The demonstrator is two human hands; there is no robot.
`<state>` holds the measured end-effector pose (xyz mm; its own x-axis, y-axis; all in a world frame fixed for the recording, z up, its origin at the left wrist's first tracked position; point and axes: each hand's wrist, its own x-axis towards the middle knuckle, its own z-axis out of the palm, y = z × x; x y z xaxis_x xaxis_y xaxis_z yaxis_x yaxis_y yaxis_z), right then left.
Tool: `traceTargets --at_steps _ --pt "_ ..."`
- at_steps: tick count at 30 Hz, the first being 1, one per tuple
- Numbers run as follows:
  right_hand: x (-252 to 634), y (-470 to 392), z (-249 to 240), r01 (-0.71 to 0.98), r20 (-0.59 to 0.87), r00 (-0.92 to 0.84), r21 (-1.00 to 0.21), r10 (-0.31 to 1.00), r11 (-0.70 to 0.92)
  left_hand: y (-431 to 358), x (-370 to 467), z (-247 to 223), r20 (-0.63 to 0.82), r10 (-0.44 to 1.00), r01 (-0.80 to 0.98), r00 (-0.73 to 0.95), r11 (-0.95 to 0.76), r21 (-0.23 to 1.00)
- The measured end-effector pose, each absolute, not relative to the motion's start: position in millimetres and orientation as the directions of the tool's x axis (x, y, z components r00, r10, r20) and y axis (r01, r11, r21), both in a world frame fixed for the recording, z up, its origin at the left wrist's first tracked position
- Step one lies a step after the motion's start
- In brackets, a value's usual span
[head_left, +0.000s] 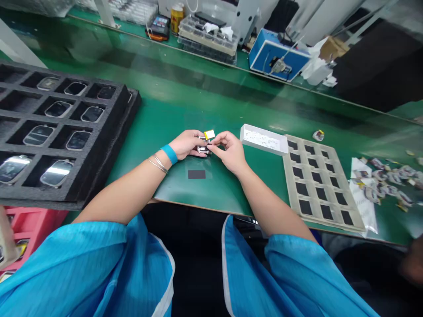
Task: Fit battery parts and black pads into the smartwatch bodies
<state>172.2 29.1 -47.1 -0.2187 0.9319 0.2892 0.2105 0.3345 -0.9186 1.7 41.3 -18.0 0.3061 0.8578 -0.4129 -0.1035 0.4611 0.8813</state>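
Note:
My left hand [189, 144] is closed round a small silver-rimmed device [202, 149] above the green table. A battery with yellow tape [209, 134] sticks up from the device between my hands. My right hand [229, 152] has thumb and forefinger pinched together at the device's right side; whatever is between those fingertips is too small to make out. Just below my hands, a dark rectangular piece [196, 174] lies on a clear sheet.
On the left stands a black foam tray [74, 163] with framed screens. A white box [264, 139] of tiny pieces and a beige compartment tray [320, 176] are to the right, then several small assemblies [390, 180]. A blue box [277, 55] stands at the back.

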Motion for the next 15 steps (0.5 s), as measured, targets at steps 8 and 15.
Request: traceTargets --at_steps 8,15 --pt "170.3 27.9 -48.3 0.251 0.326 -0.252 -0.887 0.911 0.387 41.0 2.7 -16.5 -0.418 0.853 -0.081 0.313 0.462 0.883" --pt "166.5 18.1 -42.6 0.437 0.386 -0.269 -0.767 0.882 0.469 41.0 1.6 -17.9 -0.417 0.856 -0.093 0.306 0.463 0.882"
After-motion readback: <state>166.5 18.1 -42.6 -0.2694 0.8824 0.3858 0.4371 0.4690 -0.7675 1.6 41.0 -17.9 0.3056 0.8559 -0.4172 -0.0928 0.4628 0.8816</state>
